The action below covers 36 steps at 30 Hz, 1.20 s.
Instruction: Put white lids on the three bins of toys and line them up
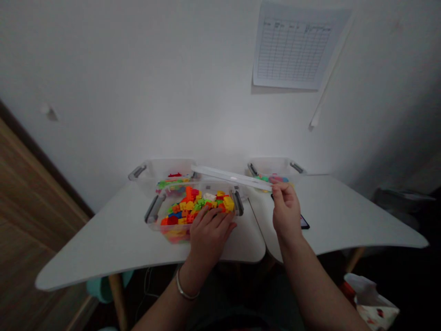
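Note:
A clear plastic box with grey side latches stands uncovered near the front of the table, filled with colourful toy building blocks. My left hand lies over its front rim, fingers stretched forward and reaching the blocks at the near right; whether the fingertips touch them I cannot tell. In my right hand is one end of a whitish box lid, gripped between thumb and fingers. Seen almost edge-on, the lid is tilted, its far left end higher, above and behind the box.
Two more clear boxes with blocks stand against the wall, one back left and one back right. A phone lies partly behind my right hand. Two white tables meet at a seam. A bag stands low right.

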Tool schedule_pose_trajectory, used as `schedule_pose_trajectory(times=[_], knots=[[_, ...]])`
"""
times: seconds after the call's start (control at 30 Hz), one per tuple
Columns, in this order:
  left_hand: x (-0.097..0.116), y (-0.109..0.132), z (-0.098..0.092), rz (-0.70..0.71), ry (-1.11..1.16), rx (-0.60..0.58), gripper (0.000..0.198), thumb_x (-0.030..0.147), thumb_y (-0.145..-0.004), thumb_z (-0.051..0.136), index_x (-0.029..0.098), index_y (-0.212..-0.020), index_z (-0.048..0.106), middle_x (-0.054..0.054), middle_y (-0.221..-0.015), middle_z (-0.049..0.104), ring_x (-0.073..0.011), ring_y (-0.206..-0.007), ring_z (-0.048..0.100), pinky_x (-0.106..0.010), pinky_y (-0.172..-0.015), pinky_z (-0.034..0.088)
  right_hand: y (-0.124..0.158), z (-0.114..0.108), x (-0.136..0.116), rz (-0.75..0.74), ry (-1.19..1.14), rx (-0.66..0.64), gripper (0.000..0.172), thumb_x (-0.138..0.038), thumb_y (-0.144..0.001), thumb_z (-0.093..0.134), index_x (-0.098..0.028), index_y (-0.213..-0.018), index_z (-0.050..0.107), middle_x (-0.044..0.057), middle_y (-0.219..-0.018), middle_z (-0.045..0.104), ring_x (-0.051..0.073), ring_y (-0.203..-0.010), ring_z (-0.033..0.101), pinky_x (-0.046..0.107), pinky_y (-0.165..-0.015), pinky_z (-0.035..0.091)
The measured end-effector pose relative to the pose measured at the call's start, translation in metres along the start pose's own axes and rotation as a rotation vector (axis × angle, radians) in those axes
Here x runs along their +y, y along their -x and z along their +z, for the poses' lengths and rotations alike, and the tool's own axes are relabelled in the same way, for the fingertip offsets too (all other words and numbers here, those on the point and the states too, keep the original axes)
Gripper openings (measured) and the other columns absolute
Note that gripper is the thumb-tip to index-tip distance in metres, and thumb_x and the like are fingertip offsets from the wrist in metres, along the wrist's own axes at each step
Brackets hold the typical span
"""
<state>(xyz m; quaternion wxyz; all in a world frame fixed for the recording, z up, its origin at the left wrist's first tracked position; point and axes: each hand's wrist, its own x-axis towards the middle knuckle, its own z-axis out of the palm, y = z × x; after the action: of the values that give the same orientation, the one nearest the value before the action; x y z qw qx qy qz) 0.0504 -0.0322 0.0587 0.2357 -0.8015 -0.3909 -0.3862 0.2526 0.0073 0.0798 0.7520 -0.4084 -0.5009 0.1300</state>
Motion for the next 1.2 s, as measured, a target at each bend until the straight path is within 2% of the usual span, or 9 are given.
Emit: schedule_pose_trajectory(times=[0.13,0.33,0.43,0.6,0.73,0.83,0.93,1.07,1.2], knots=[[0.023,-0.007,-0.001,-0.009,0.109,-0.071,0.025,0.032,-0.088,0.062,0.021,-0.111,0.067,-0.005,-0.106,0.073,-0.0233,-0.103,0.064,-0.047,-0.103,0.045,0.013,-0.007,-0.009,-0.072,0.039,-0.034,0.021,-0.042,-0.089,0.058,-0.023,-0.081,0.056,0.003,-0.087,0.061,0.022,-0.102,0.06,0.042,-0.096,0.044],[0.021,0.01,-0.018,-0.001,0.069,0.298,0.034,0.016,-0.08,0.065,0.028,-0.112,0.06,-0.007,-0.117,0.054,-0.0238,-0.12,0.051,-0.039,-0.101,0.047,0.028,-0.012,-0.01,-0.178,0.138,-0.126,0.012,-0.031,-0.092,0.055,-0.025,-0.082,0.056,0.003,-0.088,0.059,0.024,-0.104,0.059,0.047,-0.096,0.044],[-0.002,0.018,-0.028,-0.029,-0.082,0.343,0.057,0.018,-0.078,0.069,0.031,-0.129,0.047,-0.009,-0.13,0.045,-0.0276,-0.129,0.044,-0.044,-0.105,0.044,0.035,-0.01,-0.013,-0.309,0.184,-0.187,0.011,-0.024,-0.092,0.054,-0.026,-0.081,0.055,0.002,-0.083,0.06,0.024,-0.102,0.059,0.048,-0.095,0.045],[-0.05,0.025,-0.042,-0.204,-0.047,0.12,0.088,0.036,-0.081,0.067,0.024,-0.152,0.016,-0.019,-0.149,0.037,-0.0357,-0.138,0.038,-0.056,-0.11,0.037,0.048,-0.002,-0.016,-0.46,0.208,-0.282,0.01,-0.018,-0.089,0.056,-0.027,-0.084,0.055,0.0,-0.079,0.062,0.023,-0.097,0.06,0.05,-0.097,0.047],[-0.078,0.037,-0.046,-0.255,-0.004,-0.062,0.064,0.036,-0.084,0.062,0.023,-0.142,0.039,-0.016,-0.149,0.043,-0.0354,-0.139,0.038,-0.057,-0.112,0.035,0.06,0.002,-0.011,-0.495,0.213,-0.325,0.01,-0.018,-0.088,0.057,-0.028,-0.086,0.056,0.0,-0.079,0.062,0.023,-0.096,0.061,0.054,-0.102,0.046],[-0.09,0.048,-0.045,-0.277,0.043,-0.093,0.044,0.039,-0.084,0.061,0.025,-0.125,0.057,-0.012,-0.143,0.052,-0.0349,-0.139,0.04,-0.058,-0.112,0.036,0.065,-0.002,-0.004,-0.511,0.238,-0.35,0.012,-0.018,-0.086,0.056,-0.028,-0.093,0.056,0.003,-0.088,0.064,0.024,-0.1,0.061,0.054,-0.1,0.047],[-0.099,0.055,-0.044,-0.349,0.112,-0.111,0.043,0.045,-0.083,0.061,0.025,-0.121,0.061,-0.012,-0.144,0.051,-0.0333,-0.135,0.046,-0.057,-0.111,0.039,0.063,-0.01,0.006,-0.514,0.297,-0.394,0.032,-0.021,-0.081,0.056,-0.026,-0.113,0.053,0.01,-0.117,0.063,0.028,-0.116,0.058,0.055,-0.099,0.047],[-0.103,0.056,-0.044,-0.464,0.235,-0.111,0.071,0.055,-0.078,0.065,0.02,-0.137,0.048,-0.017,-0.145,0.051,-0.0339,-0.132,0.051,-0.056,-0.11,0.039,0.057,-0.018,0.026,-0.487,0.383,-0.467,0.056,-0.023,-0.081,0.055,-0.024,-0.136,0.043,0.015,-0.141,0.051,0.031,-0.132,0.048,0.059,-0.106,0.042],[-0.096,0.055,-0.042,-0.628,0.358,-0.075,0.09,0.053,-0.076,0.069,0.02,-0.149,0.029,-0.018,-0.145,0.051,-0.0324,-0.131,0.052,-0.053,-0.108,0.043,0.054,-0.021,0.04,-0.372,0.399,-0.505,0.054,-0.024,-0.088,0.053,-0.024,-0.141,0.042,0.015,-0.146,0.049,0.028,-0.137,0.046,0.053,-0.108,0.044]])
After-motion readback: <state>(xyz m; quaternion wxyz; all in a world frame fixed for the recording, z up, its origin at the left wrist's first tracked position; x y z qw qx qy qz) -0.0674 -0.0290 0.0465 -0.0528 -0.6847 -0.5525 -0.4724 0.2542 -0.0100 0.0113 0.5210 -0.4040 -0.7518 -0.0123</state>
